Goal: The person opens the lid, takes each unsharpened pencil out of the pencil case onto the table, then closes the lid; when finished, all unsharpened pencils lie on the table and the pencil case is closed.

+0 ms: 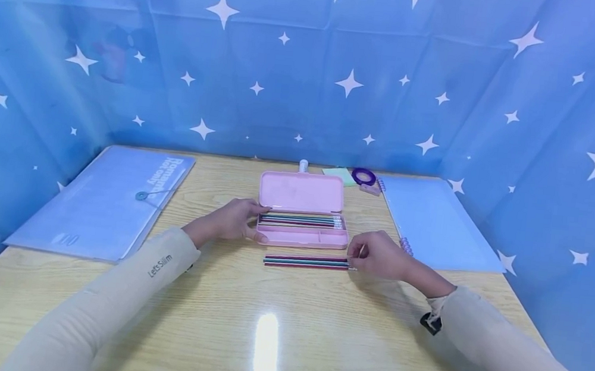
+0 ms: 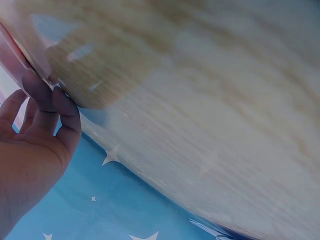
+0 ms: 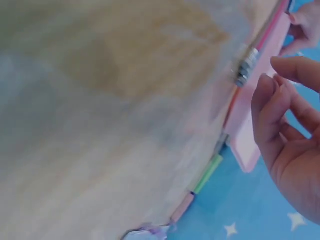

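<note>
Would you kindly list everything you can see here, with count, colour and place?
pencil case: one, pink, open, table centre.
pencils in case: several, mixed colours, lying in the tray.
loose pencils: a few, red and green, on the table before the case.
folder: one, pale blue, left.
notebook: one, pale blue, spiral-bound, right.
sticky notes: one pad, green, behind the case.
tape: one roll, purple, beside the notes.
table: one, light wood.
backdrop: blue with white stars.
left hand: holds the case's left end.
right hand: at the loose pencils' right ends.
</note>
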Motion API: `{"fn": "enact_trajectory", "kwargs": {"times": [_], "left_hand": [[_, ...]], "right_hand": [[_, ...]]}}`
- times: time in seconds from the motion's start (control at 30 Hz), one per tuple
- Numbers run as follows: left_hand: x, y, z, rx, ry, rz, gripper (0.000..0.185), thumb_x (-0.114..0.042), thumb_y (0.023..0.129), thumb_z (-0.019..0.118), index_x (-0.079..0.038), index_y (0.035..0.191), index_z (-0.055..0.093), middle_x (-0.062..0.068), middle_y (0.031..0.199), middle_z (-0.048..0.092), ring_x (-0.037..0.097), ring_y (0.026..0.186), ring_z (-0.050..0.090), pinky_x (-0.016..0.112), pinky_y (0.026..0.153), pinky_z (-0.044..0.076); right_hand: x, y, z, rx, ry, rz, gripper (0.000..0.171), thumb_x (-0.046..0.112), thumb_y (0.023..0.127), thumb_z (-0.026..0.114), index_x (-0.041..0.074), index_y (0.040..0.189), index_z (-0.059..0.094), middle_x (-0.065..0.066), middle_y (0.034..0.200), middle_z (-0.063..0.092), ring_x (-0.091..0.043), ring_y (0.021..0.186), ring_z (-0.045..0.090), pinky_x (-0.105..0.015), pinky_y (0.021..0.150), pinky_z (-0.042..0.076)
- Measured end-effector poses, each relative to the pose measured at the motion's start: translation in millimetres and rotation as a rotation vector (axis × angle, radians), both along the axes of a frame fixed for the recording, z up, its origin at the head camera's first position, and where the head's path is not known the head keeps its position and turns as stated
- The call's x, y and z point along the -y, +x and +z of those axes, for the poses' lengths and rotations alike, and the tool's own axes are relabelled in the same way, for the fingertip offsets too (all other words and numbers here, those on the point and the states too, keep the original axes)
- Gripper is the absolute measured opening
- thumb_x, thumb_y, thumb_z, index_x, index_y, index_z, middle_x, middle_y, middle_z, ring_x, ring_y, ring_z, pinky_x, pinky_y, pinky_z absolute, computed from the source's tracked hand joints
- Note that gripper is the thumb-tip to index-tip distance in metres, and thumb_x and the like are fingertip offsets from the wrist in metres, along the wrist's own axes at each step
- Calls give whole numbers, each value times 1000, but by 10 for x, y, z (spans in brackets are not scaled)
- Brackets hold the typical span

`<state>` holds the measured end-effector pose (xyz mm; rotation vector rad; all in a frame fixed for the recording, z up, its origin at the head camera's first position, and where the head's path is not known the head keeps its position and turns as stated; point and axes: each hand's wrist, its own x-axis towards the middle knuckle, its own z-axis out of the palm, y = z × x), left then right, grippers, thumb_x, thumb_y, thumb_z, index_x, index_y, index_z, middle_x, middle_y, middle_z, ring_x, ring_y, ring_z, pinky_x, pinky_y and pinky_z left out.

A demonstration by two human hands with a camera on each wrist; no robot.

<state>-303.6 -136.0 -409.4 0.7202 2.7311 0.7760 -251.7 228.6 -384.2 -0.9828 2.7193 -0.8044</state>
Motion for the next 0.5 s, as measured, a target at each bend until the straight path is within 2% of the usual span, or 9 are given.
{"fn": "enact_trajectory", "kwargs": {"times": [0.13,0.37,0.5], "left_hand": [[6,-17,-8,-11,-11,-13,98,-55,71,81,-11,150,42,14,140,53,31,132,47,43,112,37],[7,-23,-8,-7,-10,-10,97,-54,72,81,-11,150,43,14,138,54,31,130,49,44,110,39],[-1,-12,-8,16,1,6,96,-52,72,82,-13,150,43,13,140,53,30,132,47,43,112,37]], "right_hand": [[77,-127,59,-1,-33,-37,2,7,87,74,9,87,73,4,77,67,-9,62,61,-27,58,52],[181,-428,31,-17,-35,-68,6,4,89,70,3,94,73,-6,91,70,-9,49,45,-27,50,42],[201,-562,1,-17,-3,-69,7,4,90,69,3,95,74,-9,94,71,-13,59,51,-30,59,47]]}}
